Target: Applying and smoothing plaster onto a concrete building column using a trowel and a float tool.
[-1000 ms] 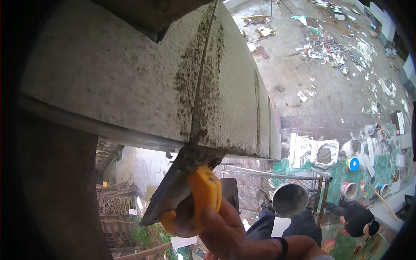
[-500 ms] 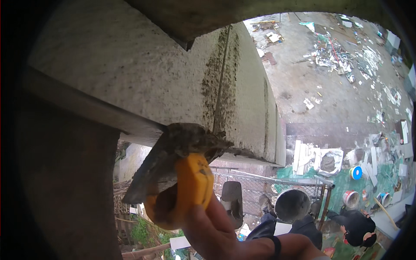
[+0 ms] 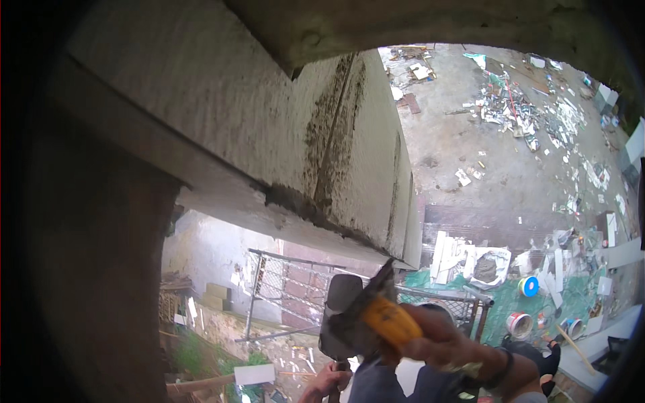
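My right hand (image 3: 437,339), with a black band at its wrist, grips the yellow handle of a plastering trowel (image 3: 391,322). Grey mortar smears the trowel's dark blade, which is tilted and apart from the stained whitish concrete ledge (image 3: 269,127). A rough dark patch (image 3: 299,201) runs along the ledge's lower edge. Lower down, my left hand (image 3: 330,378) is closed round the handle of a grey, flat, round-cornered tool (image 3: 341,302), whose exact kind I cannot tell. The trowel blade hides part of that tool.
Overhead juts a concrete slab (image 3: 416,27). Far below lie a mesh railing (image 3: 295,289), a blue-lidded tub (image 3: 529,286), a white bucket (image 3: 519,325) and a bag of grey material (image 3: 489,267). Scattered rubble (image 3: 524,114) covers the ground. A person in black (image 3: 541,352) is at lower right.
My right hand has drawn the trowel from the ledge's edge, down and to the right. My left hand has come into view on the grey tool's handle. The view has shifted slightly.
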`<move>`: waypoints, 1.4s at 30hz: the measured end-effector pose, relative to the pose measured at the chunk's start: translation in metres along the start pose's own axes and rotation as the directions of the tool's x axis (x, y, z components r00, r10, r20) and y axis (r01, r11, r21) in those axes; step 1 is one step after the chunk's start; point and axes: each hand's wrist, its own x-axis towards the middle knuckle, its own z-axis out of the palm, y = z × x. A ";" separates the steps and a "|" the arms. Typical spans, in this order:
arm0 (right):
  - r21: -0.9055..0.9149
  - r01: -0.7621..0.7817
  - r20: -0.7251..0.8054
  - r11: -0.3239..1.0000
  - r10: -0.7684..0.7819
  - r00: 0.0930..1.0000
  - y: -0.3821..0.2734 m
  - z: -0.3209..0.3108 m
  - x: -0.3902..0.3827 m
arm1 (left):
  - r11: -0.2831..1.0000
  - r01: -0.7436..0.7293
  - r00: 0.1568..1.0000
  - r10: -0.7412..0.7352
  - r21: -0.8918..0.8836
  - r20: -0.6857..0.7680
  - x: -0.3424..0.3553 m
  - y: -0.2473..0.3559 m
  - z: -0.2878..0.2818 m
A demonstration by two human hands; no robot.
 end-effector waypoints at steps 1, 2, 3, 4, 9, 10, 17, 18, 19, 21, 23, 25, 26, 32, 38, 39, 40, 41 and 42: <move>-0.022 -0.051 -0.012 0.998 0.051 0.999 -0.005 -0.013 -0.010 | 1.000 0.027 0.999 -0.027 -0.006 0.026 0.000 0.000 0.004; -0.049 -0.130 -0.066 0.990 0.126 0.990 -0.010 -0.023 -0.021 | 0.999 0.017 0.997 -0.020 0.037 0.081 0.001 0.000 0.009; -0.218 -0.109 -0.095 0.970 0.090 0.991 -0.013 -0.035 -0.026 | 0.999 0.018 0.996 -0.022 0.040 0.083 0.000 -0.002 0.016; -0.195 -0.182 -0.106 0.964 0.163 0.981 -0.018 -0.046 -0.032 | 0.999 0.018 0.993 -0.023 0.045 0.117 0.001 -0.002 0.024; -0.271 -0.274 -0.093 0.923 0.259 0.961 -0.016 -0.082 -0.043 | 0.995 -0.050 0.977 0.032 0.083 0.210 0.010 -0.002 0.077; -0.234 -0.287 -0.115 0.929 0.267 0.957 -0.012 -0.085 -0.046 | 0.998 -0.020 0.971 0.007 0.054 0.238 0.011 -0.002 0.089; -0.174 -0.278 -0.219 0.945 0.238 0.946 0.011 -0.112 -0.086 | 0.995 -0.037 0.924 -0.002 0.095 0.382 0.030 0.009 0.136; -0.206 -0.329 -0.263 0.922 0.271 0.926 0.013 -0.116 -0.093 | 0.990 -0.039 0.914 -0.020 0.138 0.404 0.032 0.013 0.139; -0.228 -0.385 -0.305 0.894 0.310 0.901 0.016 -0.120 -0.100 | 0.994 -0.055 0.912 0.010 0.097 0.410 0.033 0.016 0.141; -0.229 -0.412 -0.329 0.882 0.328 0.885 0.018 -0.130 -0.111 | 0.996 -0.032 0.946 0.003 0.084 0.325 0.031 0.023 0.144; -0.344 -0.635 -0.503 0.691 0.435 0.747 0.013 -0.135 -0.124 | 0.998 -0.052 0.944 0.037 0.037 0.328 0.026 0.029 0.142; -0.350 -0.676 -0.578 0.648 0.418 0.700 0.000 -0.138 -0.132 | 0.994 -0.114 0.949 0.111 -0.008 0.294 0.024 0.031 0.142; -0.334 -0.567 -0.497 0.753 0.371 0.784 -0.009 -0.135 -0.137 | 0.990 -0.139 0.928 0.136 -0.016 0.346 0.024 0.032 0.138; -0.711 -0.360 -0.294 0.604 0.210 0.933 -0.065 -0.094 -0.117 | 0.979 -0.203 0.939 0.193 0.006 0.286 0.035 0.034 0.140; -0.974 -0.096 -0.035 0.206 0.281 0.959 -0.085 -0.074 -0.073 | 0.984 -0.178 0.962 0.176 -0.008 0.208 0.034 0.038 0.147; -0.975 -0.089 -0.028 0.203 0.285 0.958 -0.083 -0.073 -0.067 | 0.983 -0.184 0.961 0.178 0.012 0.213 0.035 0.039 0.148; -0.978 -0.016 0.041 0.206 0.267 0.963 -0.081 -0.073 -0.062 | 0.983 -0.177 0.965 0.163 0.051 0.205 0.035 0.040 0.149; -0.976 0.057 0.109 0.208 0.248 0.963 -0.080 -0.073 -0.058 | 0.980 -0.199 0.958 0.189 0.027 0.216 0.035 0.040 0.150; -0.983 0.038 0.091 0.180 0.297 0.950 -0.080 -0.073 -0.055 | 0.978 -0.194 0.963 0.175 0.076 0.203 0.033 0.040 0.150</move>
